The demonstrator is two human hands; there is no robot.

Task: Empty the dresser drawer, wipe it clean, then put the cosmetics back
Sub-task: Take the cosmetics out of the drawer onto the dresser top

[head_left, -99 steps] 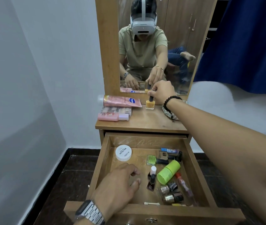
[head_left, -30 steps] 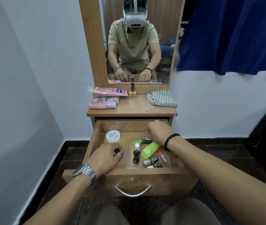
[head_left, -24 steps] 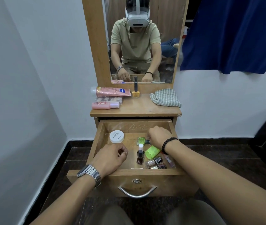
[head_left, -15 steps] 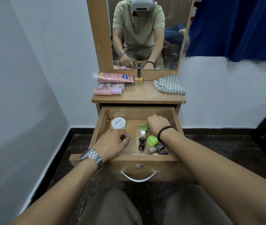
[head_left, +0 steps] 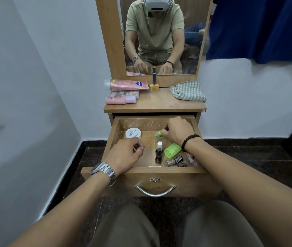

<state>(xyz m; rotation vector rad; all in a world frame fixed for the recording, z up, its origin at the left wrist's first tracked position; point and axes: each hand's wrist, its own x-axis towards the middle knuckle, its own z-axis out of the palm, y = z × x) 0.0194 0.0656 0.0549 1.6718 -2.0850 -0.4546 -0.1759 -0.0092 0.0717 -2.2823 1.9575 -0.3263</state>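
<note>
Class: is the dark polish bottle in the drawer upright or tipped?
Upright: the dark bottle stands in the drawer, white cap on top.

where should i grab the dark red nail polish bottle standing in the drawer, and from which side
Pinch its white cap from straight above. The dark red bottle stands upright with the cap as its highest, narrowest part. Other small bottles and the green tube crowd its right side, so a sideways reach for the body looks awkward; its left side is open if you prefer the body.

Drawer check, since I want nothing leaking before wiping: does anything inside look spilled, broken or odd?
No spill or breakage shows. The drawer just holds a jumble: the green tube and small bottles lie tipped at front right, while the dark nail polish stands upright.
</note>
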